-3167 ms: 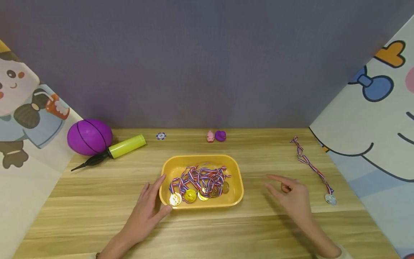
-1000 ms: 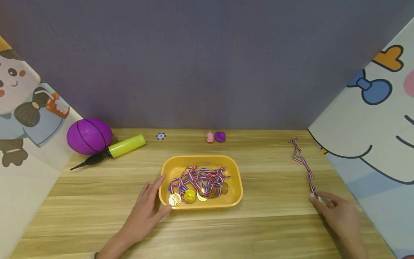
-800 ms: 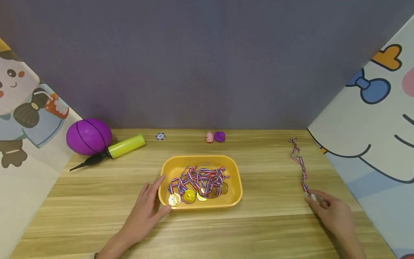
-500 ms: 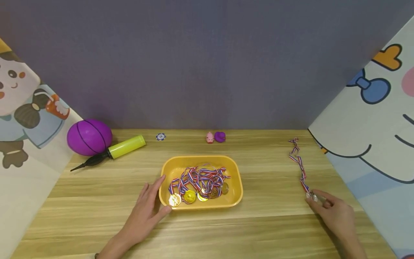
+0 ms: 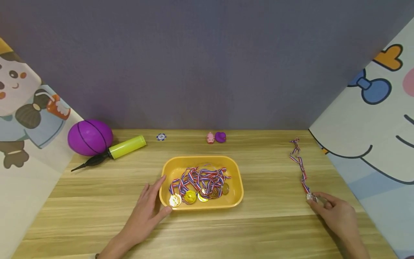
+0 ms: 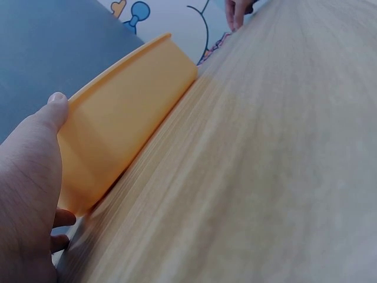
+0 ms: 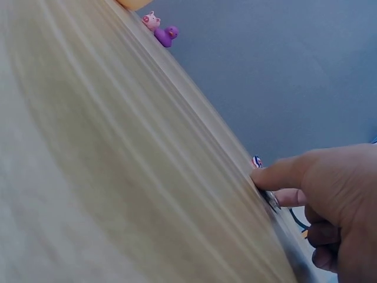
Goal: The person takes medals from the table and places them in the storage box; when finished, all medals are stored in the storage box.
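Our right grip [image 5: 336, 212] pinches the medal [image 5: 311, 197] at its fingertips, low on the surface [image 5: 275, 223]; our released left grip [image 5: 147, 210] rests against the tray [image 5: 237, 180].

Bench [image 5: 258, 223]: matt wood grain. Tray [image 5: 237, 180]: smooth yellow plastic, slight sheen. Medals [image 5: 190, 196]: glossy gold, probably plastic; ribbons [image 5: 200, 178] woven cloth. Ball [image 5: 90, 137]: smooth purple.

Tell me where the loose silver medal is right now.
In the head view, the silver medal lies on the table's right side, at the right hand's fingertips, its ribbon trailing toward the back wall, right of the yellow tray.
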`<state>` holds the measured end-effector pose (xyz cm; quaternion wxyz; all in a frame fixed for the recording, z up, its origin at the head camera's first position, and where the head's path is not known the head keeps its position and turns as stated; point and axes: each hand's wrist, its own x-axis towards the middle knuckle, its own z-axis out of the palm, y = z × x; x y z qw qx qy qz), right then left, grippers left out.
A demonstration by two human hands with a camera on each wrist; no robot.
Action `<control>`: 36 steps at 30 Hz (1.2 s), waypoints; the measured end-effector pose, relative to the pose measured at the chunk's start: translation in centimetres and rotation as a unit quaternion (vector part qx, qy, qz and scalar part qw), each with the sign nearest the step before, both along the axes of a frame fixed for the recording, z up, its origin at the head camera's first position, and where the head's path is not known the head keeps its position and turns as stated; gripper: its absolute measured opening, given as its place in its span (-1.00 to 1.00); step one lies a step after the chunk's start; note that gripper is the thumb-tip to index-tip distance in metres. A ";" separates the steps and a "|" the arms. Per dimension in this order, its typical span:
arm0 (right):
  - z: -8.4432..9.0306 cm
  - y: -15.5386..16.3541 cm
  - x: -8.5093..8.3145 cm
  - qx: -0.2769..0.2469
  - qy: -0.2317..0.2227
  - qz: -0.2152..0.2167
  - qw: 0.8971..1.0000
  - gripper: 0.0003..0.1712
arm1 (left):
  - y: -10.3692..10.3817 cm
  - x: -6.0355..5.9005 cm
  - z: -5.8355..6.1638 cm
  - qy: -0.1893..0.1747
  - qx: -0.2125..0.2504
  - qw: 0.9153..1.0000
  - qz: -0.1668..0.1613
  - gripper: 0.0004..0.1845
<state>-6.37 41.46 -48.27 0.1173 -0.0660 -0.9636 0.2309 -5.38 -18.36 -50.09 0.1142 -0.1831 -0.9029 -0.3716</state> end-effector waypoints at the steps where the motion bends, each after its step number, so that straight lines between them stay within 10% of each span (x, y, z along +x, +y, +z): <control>1: 0.0 -0.1 0.0 0.004 0.001 0.000 1.000 -0.55 | 0.0 0.0 0.0 0.001 0.000 1.000 0.000 0.00; 20: -0.1 -1.4 -0.6 -0.041 0.139 -0.038 0.989 -0.65 | -0.1 0.1 0.1 0.006 -0.005 1.000 0.000 -0.02; 36: 5.3 -4.8 -1.4 -0.134 0.219 -0.048 0.965 -0.69 | -0.1 0.0 0.0 0.007 -0.005 1.000 -0.002 -0.03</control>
